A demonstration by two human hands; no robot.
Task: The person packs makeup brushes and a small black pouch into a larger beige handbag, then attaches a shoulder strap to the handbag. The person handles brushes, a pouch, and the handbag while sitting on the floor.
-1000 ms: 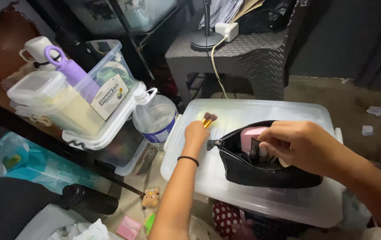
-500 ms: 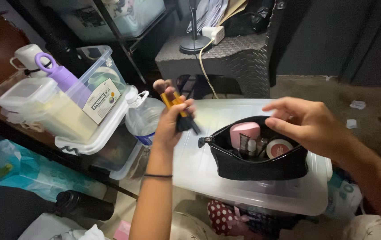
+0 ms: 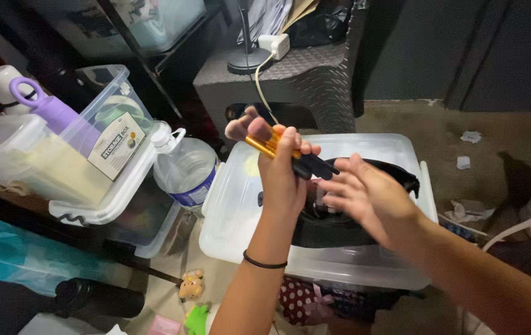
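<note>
- Left hand (image 3: pixel 281 170): raised above the near-left part of the storage-bin lid (image 3: pixel 234 205), fingers clenched round a bundle of makeup brushes (image 3: pixel 278 146). The bristle heads point up and to the left; the gold ferrules sit just above the fist, and the black handles project to the right of it.
- Right hand (image 3: pixel 364 195): fingers spread and parted, gripping nothing, with the fingertips touching or just short of the black handle ends; which of the two cannot be told.
- Black cosmetic pouch (image 3: pixel 327 226): rests on the translucent lid, mouth open, largely hidden behind both hands; its contents are not visible.
- Handling, as a judgement: the brushes are probably light, with stiff, smooth handles that may slide against one another; the soft bristles would splay if pinched. The ferrules or the upper handles offer the firmest hold.
- Pouch, as a judgement: soft-sided, so its rim is likely to sag under pressure.
- Edges: a large water bottle (image 3: pixel 185 170) stands just beside the lid's left edge; stacked clear containers (image 3: pixel 79 161) lie further left, and a grey wicker stool (image 3: pixel 302 84) stands behind the bin.
- Open room: bare lid surface shows at the far right corner and along the near edge.
</note>
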